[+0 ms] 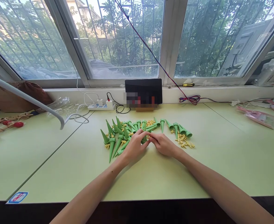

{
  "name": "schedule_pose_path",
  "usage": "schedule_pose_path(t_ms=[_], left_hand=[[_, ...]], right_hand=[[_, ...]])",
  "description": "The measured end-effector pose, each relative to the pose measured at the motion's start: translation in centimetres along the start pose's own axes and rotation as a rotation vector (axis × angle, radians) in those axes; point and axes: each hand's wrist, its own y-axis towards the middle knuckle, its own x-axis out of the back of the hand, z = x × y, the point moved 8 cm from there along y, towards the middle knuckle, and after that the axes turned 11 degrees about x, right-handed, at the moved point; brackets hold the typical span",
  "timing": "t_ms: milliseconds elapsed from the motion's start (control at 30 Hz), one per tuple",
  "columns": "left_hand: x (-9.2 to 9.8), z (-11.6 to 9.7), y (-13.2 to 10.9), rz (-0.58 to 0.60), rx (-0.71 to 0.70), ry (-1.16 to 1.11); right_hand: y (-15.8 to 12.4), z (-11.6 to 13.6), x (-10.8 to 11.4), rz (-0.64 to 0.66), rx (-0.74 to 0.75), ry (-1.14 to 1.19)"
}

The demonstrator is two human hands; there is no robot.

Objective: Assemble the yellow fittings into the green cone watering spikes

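My left hand (136,145) is closed around a green plastic spike (144,138), a hollow cone with a collar, held just above the table. The fingertips of my right hand (163,144) pinch at a small yellow piece (148,136) right beside that spike; fingers partly hide both. Left of my hands lie several more green spikes (112,143), some standing on their wide ends and others on their sides. Small yellow T-shaped pieces (184,142) are scattered by the green spikes on the right (185,131). Another heap of yellow pieces (149,123) sits behind my hands.
A dark screen (143,90) leans at the window wall on a small brown stand. A power strip (101,107) with cables is to its left. Wooden toys with red balls (18,124) lie far left, a pink packet (257,117) far right. A grey curved tube (29,99) crosses the left side.
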Motion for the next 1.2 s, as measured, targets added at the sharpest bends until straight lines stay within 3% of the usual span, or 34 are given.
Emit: schedule_pose_path(t_ms=[500,833,1200], left_hand=[[-0.1,0.0,0.0,0.009,-0.005,-0.011],[0.3,0.0,-0.1,-0.031,0.022,-0.003],[0.0,0.4,0.0,0.009,0.051,0.019]], right_hand=[[0.0,-0.6,-0.1,0.013,-0.041,-0.056],[0.3,0.3,1.0,-0.1,-0.008,0.015],[0.2,0.0,0.7,-0.08,-0.007,0.028]])
